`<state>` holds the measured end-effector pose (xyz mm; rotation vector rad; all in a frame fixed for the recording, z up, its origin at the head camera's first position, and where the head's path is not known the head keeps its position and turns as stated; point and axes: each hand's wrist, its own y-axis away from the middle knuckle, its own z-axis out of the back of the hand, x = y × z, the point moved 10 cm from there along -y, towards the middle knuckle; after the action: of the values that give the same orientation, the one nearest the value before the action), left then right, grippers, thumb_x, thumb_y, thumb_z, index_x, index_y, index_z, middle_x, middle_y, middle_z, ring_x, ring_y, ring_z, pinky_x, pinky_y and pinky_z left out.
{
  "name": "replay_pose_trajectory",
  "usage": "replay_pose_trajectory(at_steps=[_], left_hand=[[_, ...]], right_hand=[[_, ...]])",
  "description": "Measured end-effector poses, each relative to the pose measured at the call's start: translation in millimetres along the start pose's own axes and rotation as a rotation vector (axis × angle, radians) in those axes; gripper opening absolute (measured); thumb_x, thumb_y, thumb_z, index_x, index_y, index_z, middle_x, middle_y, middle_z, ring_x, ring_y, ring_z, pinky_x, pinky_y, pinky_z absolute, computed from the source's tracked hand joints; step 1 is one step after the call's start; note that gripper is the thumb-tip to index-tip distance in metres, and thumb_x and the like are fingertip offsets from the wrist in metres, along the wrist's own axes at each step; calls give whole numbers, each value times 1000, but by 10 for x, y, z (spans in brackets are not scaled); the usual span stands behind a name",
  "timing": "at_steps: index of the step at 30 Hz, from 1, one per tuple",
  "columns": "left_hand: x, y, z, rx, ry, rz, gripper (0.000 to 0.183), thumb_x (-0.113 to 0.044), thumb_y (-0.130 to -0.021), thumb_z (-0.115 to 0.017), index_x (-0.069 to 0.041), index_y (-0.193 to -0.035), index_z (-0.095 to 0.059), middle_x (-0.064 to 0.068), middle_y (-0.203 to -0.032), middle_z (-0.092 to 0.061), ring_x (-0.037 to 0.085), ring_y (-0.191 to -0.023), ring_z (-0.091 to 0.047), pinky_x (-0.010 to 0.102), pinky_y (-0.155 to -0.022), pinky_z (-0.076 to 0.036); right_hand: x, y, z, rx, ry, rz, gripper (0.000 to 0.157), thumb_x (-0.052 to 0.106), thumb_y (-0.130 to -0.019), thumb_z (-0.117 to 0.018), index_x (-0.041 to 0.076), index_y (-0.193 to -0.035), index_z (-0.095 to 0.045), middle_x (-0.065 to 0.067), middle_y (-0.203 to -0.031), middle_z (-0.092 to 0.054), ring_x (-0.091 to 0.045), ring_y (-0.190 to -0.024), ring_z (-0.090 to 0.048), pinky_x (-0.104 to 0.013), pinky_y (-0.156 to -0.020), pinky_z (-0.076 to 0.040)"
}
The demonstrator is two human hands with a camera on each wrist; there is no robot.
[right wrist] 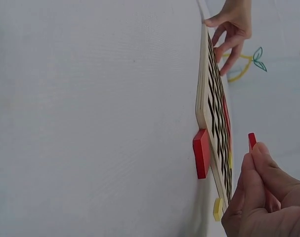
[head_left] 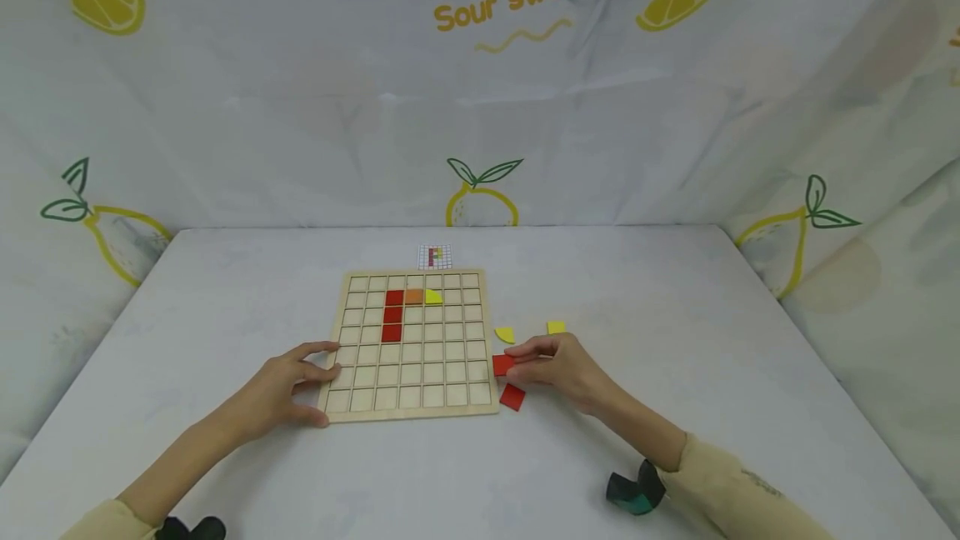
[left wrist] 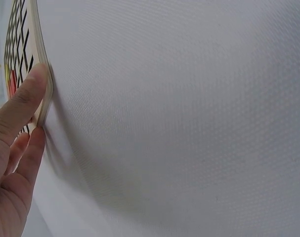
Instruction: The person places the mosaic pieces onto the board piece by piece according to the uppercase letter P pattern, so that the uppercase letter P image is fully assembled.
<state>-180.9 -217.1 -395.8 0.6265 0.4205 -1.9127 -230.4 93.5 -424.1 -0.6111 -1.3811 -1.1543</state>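
Observation:
A wooden grid board (head_left: 491, 340) lies on the table. It holds three red square tiles in a column, the middle one (head_left: 392, 315) included, plus an orange tile (head_left: 414, 297) and a yellow quarter-circle tile (head_left: 432, 297) to their right. My left hand (head_left: 285, 390) rests against the board's left edge, its thumb at the near left corner. Beside the right edge, my right hand (head_left: 558, 369) pinches a red square tile (head_left: 502, 366) between thumb and fingers; the right wrist view shows it edge-on, raised. Another red tile (head_left: 513, 397) lies just below it.
A yellow quarter-circle tile (head_left: 505, 335) and a yellow square tile (head_left: 556, 327) lie right of the board. A small pattern card (head_left: 435, 257) sits behind it. Dark wrist-worn devices (head_left: 636, 490) show near both sleeves. A lemon-print cloth (head_left: 480, 107) hangs behind the table.

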Motion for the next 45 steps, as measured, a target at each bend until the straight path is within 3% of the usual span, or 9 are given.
replay_pose_trajectory(at_steps=[15, 20, 28, 45], left_hand=[[15, -8, -9, 9, -22, 4, 65, -19, -61, -88, 8, -115, -65, 21, -137, -49, 37, -116, -56, 48, -92, -49], [18, -9, -23, 19, -21, 16, 65, -19, -61, -88, 9, -115, -64, 21, -138, -48, 35, -115, -57, 48, -93, -48], [-5, -11, -23, 21, -20, 14, 63, -18, -62, -87, 9, -114, -65, 22, -138, -47, 37, -115, -57, 50, -94, -46], [7, -4, -22, 17, 3, 22, 62, -17, -62, -88, 9, -114, -65, 21, -139, -46, 36, -116, -57, 47, -95, -47]], right_hand=[[93, -282, -358, 32, -76, -14, 31, 6, -84, -73, -5, -112, -66, -8, -96, -68, -16, -86, -66, -27, -81, -57], [138, -375, -511, 54, -106, -3, 30, 2, -85, -72, -7, -112, -64, -9, -97, -67, -14, -83, -65, -24, -79, -57], [190, -487, -681, 16, -123, 31, 28, -2, -84, -70, -8, -111, -65, -14, -99, -68, -12, -79, -65, -22, -77, -57], [344, -563, -827, 24, -19, 81, 26, 6, -82, -75, 0, -107, -69, -8, -94, -68, -14, -78, -66, -24, -76, -57]])
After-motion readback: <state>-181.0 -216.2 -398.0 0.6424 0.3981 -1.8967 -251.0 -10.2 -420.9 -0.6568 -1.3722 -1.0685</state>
